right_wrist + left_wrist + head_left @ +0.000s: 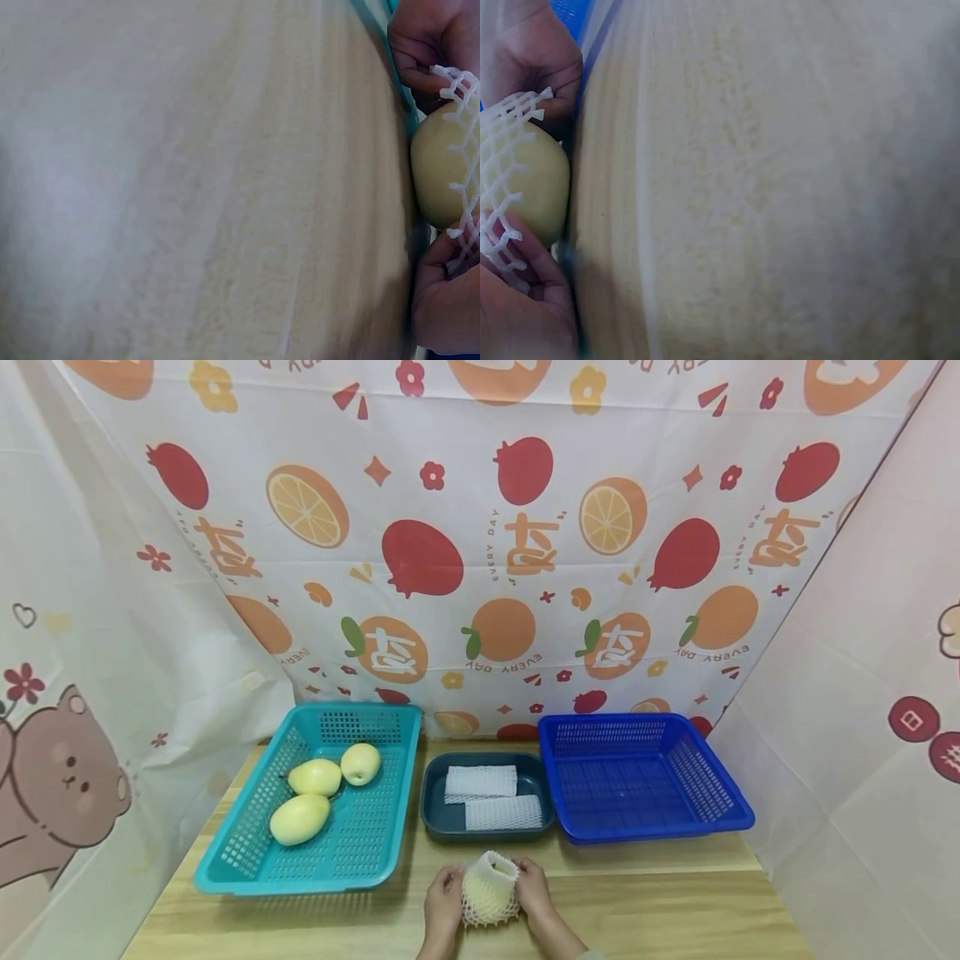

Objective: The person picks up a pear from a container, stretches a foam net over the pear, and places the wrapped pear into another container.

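At the front middle of the table, a pale yellow pear sits inside a white foam net sleeve. The sleeve's upper end stands up as an open tube in the head view, and its zigzag edge rings the pear in both wrist views. My left hand pinches the net on the left side. Opposite it, my right hand grips the net's right side with thumb and fingers. Bare pear skin shows past the net's edge in the right wrist view, between the two hands.
A teal basket with several pears stands at the left. Behind my hands is a dark green tray holding two flattened foam nets. A blue basket stands at the right. Printed curtains close off the back and sides.
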Demonstrator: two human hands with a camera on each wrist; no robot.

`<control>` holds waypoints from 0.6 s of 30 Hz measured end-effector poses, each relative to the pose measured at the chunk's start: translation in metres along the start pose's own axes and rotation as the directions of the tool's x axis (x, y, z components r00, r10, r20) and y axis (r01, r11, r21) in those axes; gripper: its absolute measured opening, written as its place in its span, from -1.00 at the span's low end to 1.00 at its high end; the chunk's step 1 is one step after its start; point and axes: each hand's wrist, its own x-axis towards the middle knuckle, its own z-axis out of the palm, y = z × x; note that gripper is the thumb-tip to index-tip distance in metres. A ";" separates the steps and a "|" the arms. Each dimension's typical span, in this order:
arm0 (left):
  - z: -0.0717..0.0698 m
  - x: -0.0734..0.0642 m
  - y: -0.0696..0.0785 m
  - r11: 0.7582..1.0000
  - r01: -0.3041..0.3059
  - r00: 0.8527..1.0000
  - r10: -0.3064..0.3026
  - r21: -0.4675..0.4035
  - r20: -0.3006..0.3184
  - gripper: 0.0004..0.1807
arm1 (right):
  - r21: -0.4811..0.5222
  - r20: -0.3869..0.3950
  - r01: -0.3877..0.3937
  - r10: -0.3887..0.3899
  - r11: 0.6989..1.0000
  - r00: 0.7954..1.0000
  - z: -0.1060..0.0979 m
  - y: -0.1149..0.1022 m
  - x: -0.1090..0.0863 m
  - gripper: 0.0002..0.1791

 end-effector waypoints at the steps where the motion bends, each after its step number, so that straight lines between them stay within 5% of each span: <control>1: 0.000 0.000 -0.001 1.000 -0.002 1.000 0.002 0.010 -0.004 -0.76 | -0.008 -0.005 -0.002 0.002 1.000 1.000 0.000 0.001 0.000 -0.81; 9: -0.003 0.003 -0.005 0.957 -0.136 0.990 0.141 0.256 -0.001 -0.87 | -0.145 -0.061 0.033 -0.042 0.989 0.997 0.001 0.006 0.002 -0.83; 18: -0.017 0.006 0.009 0.844 -0.170 0.980 0.094 0.508 0.173 -0.85 | -0.237 -0.048 0.057 -0.070 0.970 0.996 -0.003 0.007 0.003 -0.85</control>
